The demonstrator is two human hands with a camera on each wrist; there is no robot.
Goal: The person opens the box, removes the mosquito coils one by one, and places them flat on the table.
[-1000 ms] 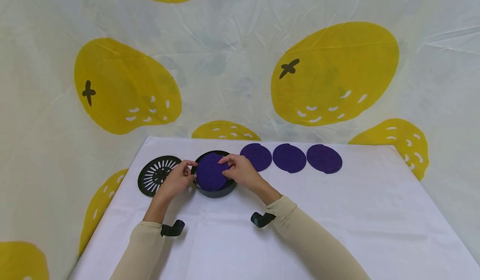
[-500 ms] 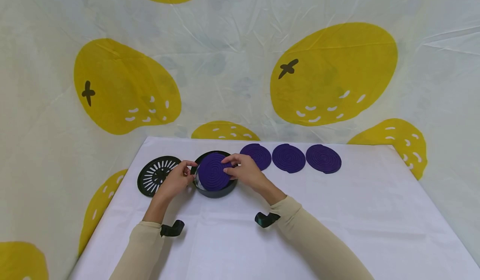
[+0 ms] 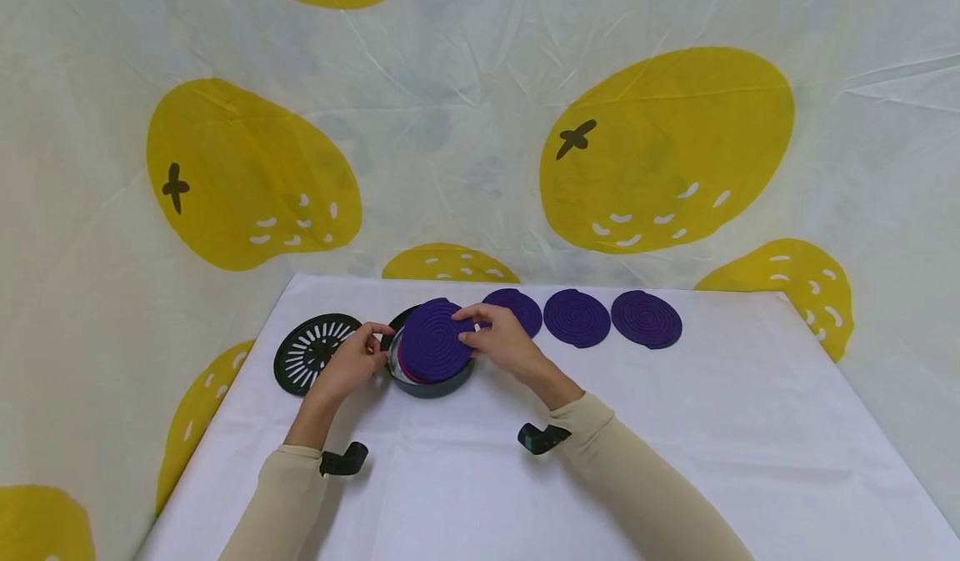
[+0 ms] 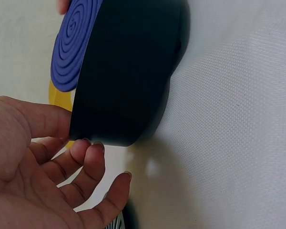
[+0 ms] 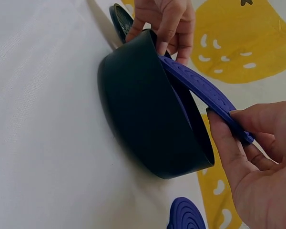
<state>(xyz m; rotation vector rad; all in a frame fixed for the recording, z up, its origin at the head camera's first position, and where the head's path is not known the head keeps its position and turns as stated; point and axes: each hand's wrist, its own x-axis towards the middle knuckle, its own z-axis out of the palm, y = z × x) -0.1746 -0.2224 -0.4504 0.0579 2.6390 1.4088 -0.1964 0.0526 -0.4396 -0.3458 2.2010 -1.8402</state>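
Right wrist view: right fingers (image 5: pixel 226 143) pinch a purple coil (image 5: pixel 201 87), likely light, brittle, best held by its edge; left fingers (image 5: pixel 169 28) pinch a container rim (image 5: pixel 185 126).

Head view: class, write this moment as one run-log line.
left hand: holds black container by rim; right hand: holds purple disc tilted over container; three more purple discs: right of container; slotted black disc: left of container

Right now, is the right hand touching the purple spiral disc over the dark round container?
Touching: the right wrist view shows the right hand pinching the disc by its edge.
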